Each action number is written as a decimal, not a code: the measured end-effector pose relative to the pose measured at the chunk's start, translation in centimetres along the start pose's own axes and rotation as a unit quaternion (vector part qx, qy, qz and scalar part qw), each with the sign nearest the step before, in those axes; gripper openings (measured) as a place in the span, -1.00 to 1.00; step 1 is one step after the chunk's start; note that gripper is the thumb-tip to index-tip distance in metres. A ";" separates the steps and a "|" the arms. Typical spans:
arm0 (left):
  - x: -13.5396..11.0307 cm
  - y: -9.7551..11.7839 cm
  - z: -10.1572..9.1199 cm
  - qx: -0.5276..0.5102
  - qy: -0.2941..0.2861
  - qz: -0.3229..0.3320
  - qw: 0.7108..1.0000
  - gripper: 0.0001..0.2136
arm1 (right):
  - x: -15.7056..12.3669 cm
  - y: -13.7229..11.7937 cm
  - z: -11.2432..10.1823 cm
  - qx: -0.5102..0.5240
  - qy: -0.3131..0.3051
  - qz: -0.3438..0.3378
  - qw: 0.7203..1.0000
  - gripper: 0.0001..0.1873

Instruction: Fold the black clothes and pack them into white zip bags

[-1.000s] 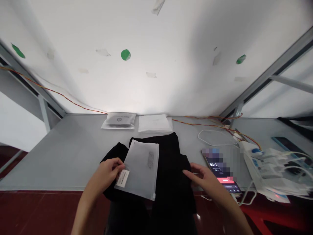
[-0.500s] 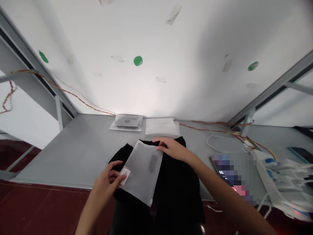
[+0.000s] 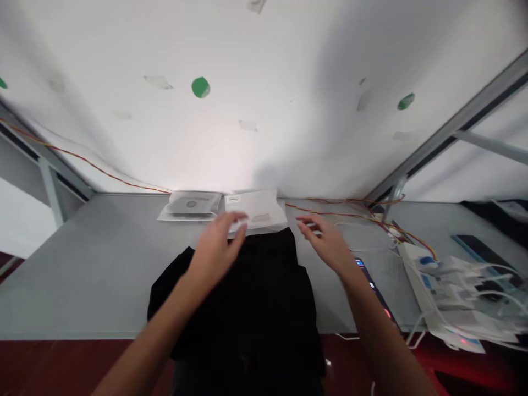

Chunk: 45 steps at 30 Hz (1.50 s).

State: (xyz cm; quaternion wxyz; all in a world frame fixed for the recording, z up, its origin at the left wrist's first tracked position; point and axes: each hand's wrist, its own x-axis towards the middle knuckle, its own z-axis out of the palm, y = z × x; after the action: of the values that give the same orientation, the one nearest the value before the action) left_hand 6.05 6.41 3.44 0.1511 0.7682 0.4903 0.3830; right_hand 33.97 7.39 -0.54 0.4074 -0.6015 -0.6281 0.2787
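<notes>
My left hand (image 3: 216, 242) is slightly blurred, its thumb and fingers apart with nothing between them. It hovers just in front of a frosted white zip pouch (image 3: 249, 204), which lies at the back of the desk with a small label and printed text showing. On the right, my right hand (image 3: 324, 239) is also empty, fingers loosely bent and parted, over the desk beside the pouch. Black cloth, seemingly a garment (image 3: 256, 291), spreads from the desk over its front edge below my hands. A second frosted pouch (image 3: 190, 203) with a round dark logo lies left of the first.
A grey desk (image 3: 94, 264) meets a white wall panel (image 3: 289, 99). To the right are a phone (image 3: 375, 289), a white power strip (image 3: 429, 297) with plugs and cables, and a dark blue-edged device (image 3: 487, 256). A red-yellow wire (image 3: 330, 212) runs along the back.
The frosted pouch has left my hands and now lies at the back on top of the other white pouch. Both hands have opened and moved apart. The view has shifted to the right.
</notes>
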 end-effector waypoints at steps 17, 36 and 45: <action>-11.2 8.3 9.1 0.153 -0.146 -0.023 0.977 -0.47 | -14.2 -2.2 0.8 0.144 -0.024 0.138 0.980 -0.44; -16.3 1.5 0.3 0.186 -0.003 -0.065 0.980 -0.45 | -13.1 1.5 2.0 -0.140 -0.131 -0.038 0.981 -0.38; -15.7 -1.0 -4.0 0.176 0.130 -0.148 0.965 -0.84 | -13.1 2.5 2.3 -0.187 -0.114 -0.072 0.973 -0.62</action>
State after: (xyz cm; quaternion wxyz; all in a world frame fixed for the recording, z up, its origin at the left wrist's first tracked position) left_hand -1.03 -7.34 -1.46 0.0035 0.6454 0.6735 0.3603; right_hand 32.67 -4.88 -6.15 0.2330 -0.5843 -0.7531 0.1928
